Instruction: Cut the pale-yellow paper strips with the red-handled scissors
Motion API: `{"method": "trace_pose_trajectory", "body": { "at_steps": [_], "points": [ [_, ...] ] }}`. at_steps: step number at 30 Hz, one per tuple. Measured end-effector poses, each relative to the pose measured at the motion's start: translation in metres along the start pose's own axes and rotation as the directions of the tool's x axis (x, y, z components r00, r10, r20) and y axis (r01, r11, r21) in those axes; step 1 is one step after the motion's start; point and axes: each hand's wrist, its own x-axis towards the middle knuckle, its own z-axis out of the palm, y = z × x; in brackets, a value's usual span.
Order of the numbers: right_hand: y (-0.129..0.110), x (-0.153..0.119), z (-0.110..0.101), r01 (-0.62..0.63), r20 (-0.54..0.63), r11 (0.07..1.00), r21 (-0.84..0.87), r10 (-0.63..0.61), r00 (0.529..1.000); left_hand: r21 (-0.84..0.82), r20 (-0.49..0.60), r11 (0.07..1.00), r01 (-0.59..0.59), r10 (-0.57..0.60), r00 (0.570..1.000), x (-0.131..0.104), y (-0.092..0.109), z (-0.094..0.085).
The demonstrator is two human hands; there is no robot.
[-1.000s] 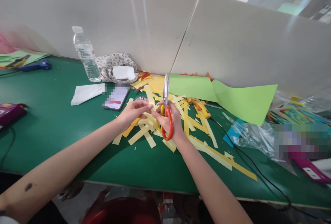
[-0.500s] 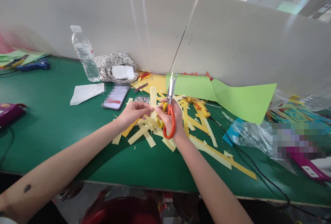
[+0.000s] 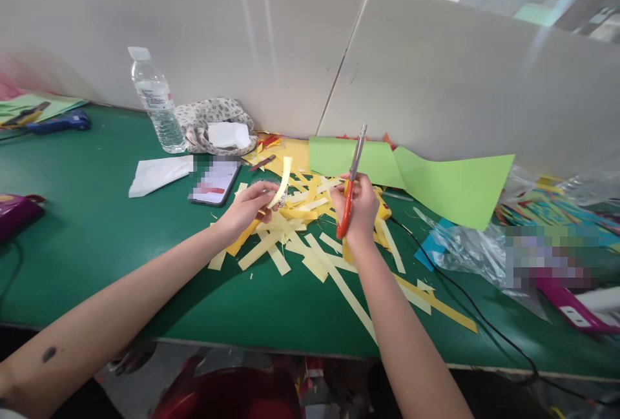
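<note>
Between the fingers of my left hand (image 3: pixel 252 204) is a pale yellow paper strip (image 3: pixel 285 180), standing up and bending slightly to the right. My right hand (image 3: pixel 362 209) is wrapped round a pair of scissors (image 3: pixel 346 203) with red and yellow handles, blades together and pointing up and away from me. Under and between the hands lies a loose heap of yellow paper strips (image 3: pixel 276 238) in pale and deeper shades. A small clear packet, partly hidden, sits behind my left fingers.
A phone (image 3: pixel 216 181), a white tissue (image 3: pixel 157 173), a water bottle (image 3: pixel 157 102) and a spotted cloth (image 3: pixel 213 123) are at the back left. Green sheets (image 3: pixel 455 180) lean by the partition. On the right are a clear plastic bag (image 3: pixel 465 251) and a black cable (image 3: pixel 450 283).
My hands have come apart: the right, with the scissors, moved right and turned the blades. My left hand keeps the strip, which now curves. A long pale strip now shows below the right hand.
</note>
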Motion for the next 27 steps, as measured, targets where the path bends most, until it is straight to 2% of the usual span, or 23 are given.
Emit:
{"method": "trace_pose_trajectory", "body": {
  "at_steps": [1,3,7,11,12,14,16,21,24,27],
  "points": [
    [0.006,0.004,-0.002,-0.009,-0.004,0.996,-0.092,0.008,1.000,0.011,0.006,1.000,-0.008,0.008,1.000,0.000,0.000,0.000],
    [0.018,0.011,-0.007,-0.048,0.093,0.967,-0.250,0.073,0.993,0.029,0.020,0.999,-0.031,0.030,0.999,0.000,0.000,-0.001],
    [0.029,0.015,-0.011,-0.059,0.185,0.947,-0.315,0.122,0.975,0.074,0.031,0.995,-0.063,0.061,0.998,0.001,-0.001,-0.002],
    [0.020,0.012,-0.014,-0.024,0.209,0.917,-0.397,0.116,0.971,0.216,0.069,0.973,-0.082,0.068,0.995,0.001,-0.004,-0.002],
    [0.016,0.011,-0.016,-0.012,0.202,0.900,-0.437,0.111,0.973,0.272,0.092,0.957,-0.095,0.073,0.993,0.001,-0.005,-0.002],
    [0.012,0.011,-0.023,0.036,0.200,0.806,-0.591,0.104,0.974,0.384,0.142,0.914,-0.132,0.082,0.986,-0.001,-0.006,-0.002],
    [0.011,0.013,-0.031,0.052,0.223,0.717,-0.696,0.146,0.964,0.462,0.183,0.873,-0.159,0.082,0.980,-0.003,-0.007,0.000],
    [0.018,0.018,-0.043,0.062,0.320,0.634,-0.771,0.301,0.898,0.549,0.193,0.816,-0.180,0.086,0.977,-0.010,-0.004,0.003],
    [0.016,0.014,-0.039,0.116,0.369,0.613,-0.782,0.305,0.878,0.599,0.160,0.779,-0.185,0.110,0.981,-0.011,-0.003,0.003],
    [0.011,0.010,-0.033,0.132,0.367,0.599,-0.790,0.291,0.883,0.616,0.119,0.768,-0.174,0.128,0.985,-0.012,-0.003,0.003]
  ]
}}
